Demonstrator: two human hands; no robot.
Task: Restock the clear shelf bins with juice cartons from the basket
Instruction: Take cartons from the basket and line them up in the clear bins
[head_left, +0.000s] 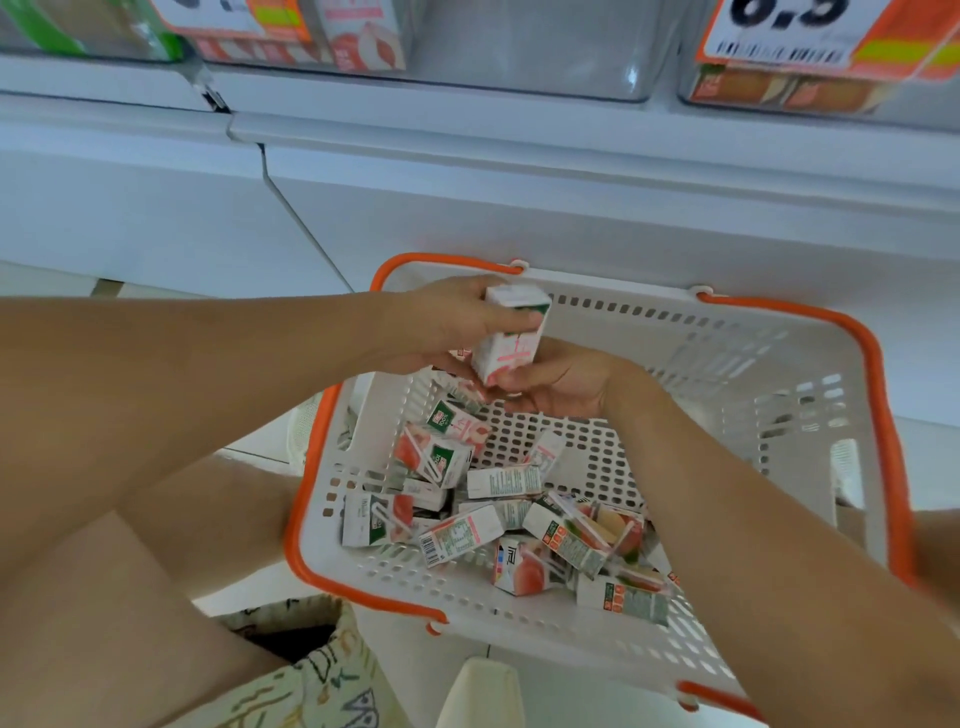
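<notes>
left hand (457, 322): fingers wrapped round the top of a juice carton (511, 335), gripping it above the basket's far left corner
right hand (556, 379): palm up under the same carton, fingertips touching its bottom end, cupping it
held carton: white with pink fruit print, tilted, top toward the shelf
basket (779, 364): white perforated plastic, orange rim and handles, on the floor in front of the white shelf base
loose cartons (498, 514): jumbled pile in the near left part of the basket, lying at all angles; far right part bare
shelf bins (545, 57): clear, along top edge; middle bin holds a pink carton at its left, right bin (789, 91) holds orange-print cartons
price tags (831, 36): orange, clipped to bin fronts
</notes>
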